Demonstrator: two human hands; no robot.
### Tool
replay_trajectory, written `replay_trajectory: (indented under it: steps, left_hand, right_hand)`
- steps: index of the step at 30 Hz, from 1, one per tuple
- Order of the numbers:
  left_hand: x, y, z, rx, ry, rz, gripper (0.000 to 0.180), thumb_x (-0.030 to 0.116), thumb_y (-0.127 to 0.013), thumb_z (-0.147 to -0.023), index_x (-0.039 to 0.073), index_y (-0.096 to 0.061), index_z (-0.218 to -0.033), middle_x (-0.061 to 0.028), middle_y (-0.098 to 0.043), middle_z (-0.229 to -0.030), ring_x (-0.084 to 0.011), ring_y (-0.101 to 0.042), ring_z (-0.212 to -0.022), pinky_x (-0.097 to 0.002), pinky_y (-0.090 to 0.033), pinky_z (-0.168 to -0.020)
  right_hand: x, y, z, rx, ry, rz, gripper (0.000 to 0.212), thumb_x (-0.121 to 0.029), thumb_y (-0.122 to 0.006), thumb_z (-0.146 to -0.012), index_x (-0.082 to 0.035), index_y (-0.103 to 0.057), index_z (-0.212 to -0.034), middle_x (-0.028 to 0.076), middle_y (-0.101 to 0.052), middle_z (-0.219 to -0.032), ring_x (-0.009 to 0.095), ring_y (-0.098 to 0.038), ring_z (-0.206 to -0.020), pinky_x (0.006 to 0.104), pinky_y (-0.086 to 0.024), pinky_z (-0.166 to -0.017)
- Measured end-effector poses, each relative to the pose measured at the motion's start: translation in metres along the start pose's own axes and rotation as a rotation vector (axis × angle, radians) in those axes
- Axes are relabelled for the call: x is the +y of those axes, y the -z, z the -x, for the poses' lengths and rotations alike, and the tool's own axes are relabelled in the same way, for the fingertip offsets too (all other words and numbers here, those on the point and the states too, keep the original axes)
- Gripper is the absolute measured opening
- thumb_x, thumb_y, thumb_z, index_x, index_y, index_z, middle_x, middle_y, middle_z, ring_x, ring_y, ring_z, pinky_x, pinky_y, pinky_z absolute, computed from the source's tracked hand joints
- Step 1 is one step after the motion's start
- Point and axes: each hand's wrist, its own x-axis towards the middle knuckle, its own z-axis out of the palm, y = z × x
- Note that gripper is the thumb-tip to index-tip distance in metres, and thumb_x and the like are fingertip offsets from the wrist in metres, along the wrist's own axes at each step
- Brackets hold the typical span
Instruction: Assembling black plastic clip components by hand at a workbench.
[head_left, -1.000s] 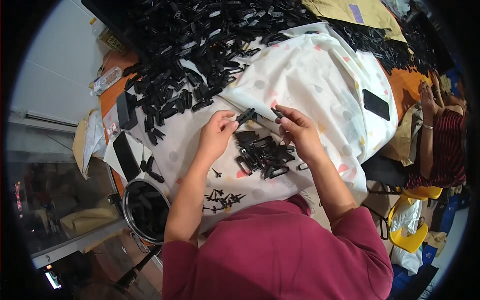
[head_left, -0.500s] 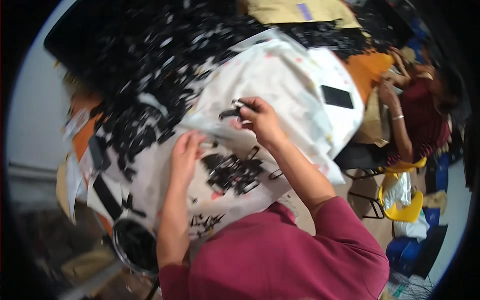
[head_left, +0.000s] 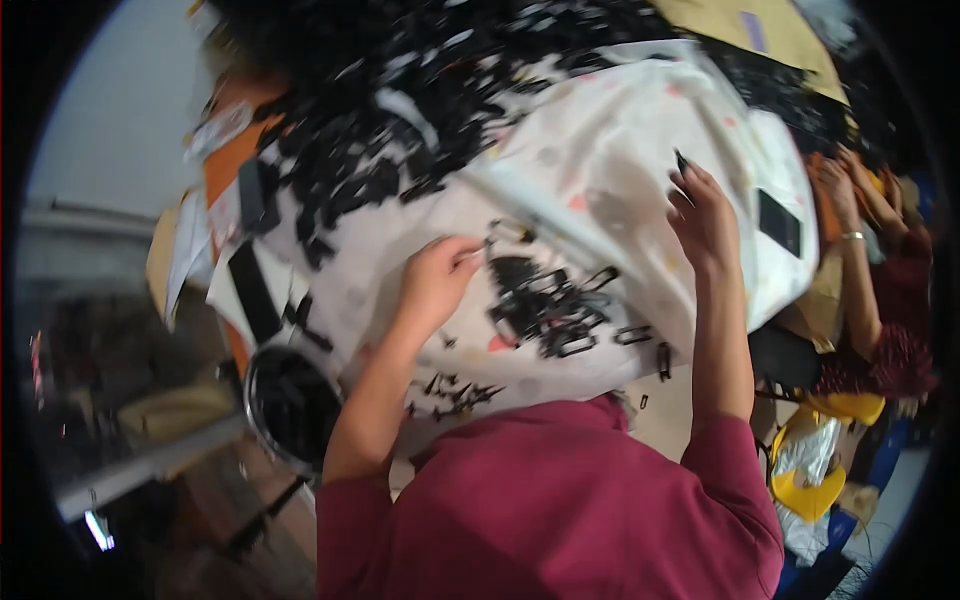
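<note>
My left hand [head_left: 438,280] is over the near part of a white sheet with coloured dots [head_left: 640,130], its thumb and fingers pinched together at the edge of a small pile of black rectangular frame-like pieces [head_left: 550,305]. Whatever sits between those fingertips is too small and blurred to make out. Farther right, my right hand [head_left: 706,215] is raised above the sheet's raised folds, holding a small, pointed black piece [head_left: 682,161] between thumb and fingers. Several tiny black slivers [head_left: 455,393] lie on the sheet close to my body.
A large heap of black pieces [head_left: 370,150] covers the far left. Beside it lies a dark grey block [head_left: 257,195]. A round black container [head_left: 292,405] stands at the lower left. A black flat rectangle [head_left: 779,222] rests at the right, near another person's arm [head_left: 850,250].
My hands have moved apart: the right has gone up and rightward with a black piece, the left has come to the pile's edge. The whole view has shifted and turned.
</note>
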Motion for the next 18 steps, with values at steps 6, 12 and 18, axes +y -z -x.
replay_trajectory:
  steps: [6,12,18]
  left_hand:
    - [0.014,-0.006,0.000,-0.039,-0.114,-0.166,0.018,0.011,-0.063,-0.072,0.009,-0.064,-0.090,-0.0074,-0.060,-0.083,-0.0242,-0.058,-0.075,-0.0335,-0.046,-0.069]
    - [0.024,-0.015,-0.010,-0.074,-0.197,-0.421,0.025,0.013,-0.067,-0.068,0.008,-0.061,-0.092,-0.0061,-0.059,-0.087,-0.0232,-0.056,-0.081,-0.0326,-0.045,-0.075]
    - [0.037,-0.002,0.009,-0.256,0.092,0.372,0.020,0.014,-0.063,-0.078,0.005,-0.054,-0.094,-0.0035,-0.059,-0.084,-0.0143,-0.056,-0.075,-0.0263,-0.045,-0.065]
  right_hand:
    - [0.054,-0.020,0.063,-0.146,-0.055,0.155,0.020,-0.016,-0.056,-0.083,-0.007,-0.055,-0.100,0.005,-0.060,-0.088,0.009,-0.054,-0.069,0.0213,-0.041,-0.054]
    - [0.071,-0.037,0.077,-0.257,0.033,0.336,0.025,-0.009,-0.056,-0.082,-0.002,-0.053,-0.106,0.005,-0.060,-0.090,0.009,-0.053,-0.072,0.0202,-0.044,-0.056]
    - [0.077,-0.066,0.087,-0.578,0.311,0.445,0.027,0.001,-0.053,-0.082,0.001,-0.050,-0.109,0.007,-0.055,-0.103,0.011,-0.053,-0.089,0.0233,-0.044,-0.075]
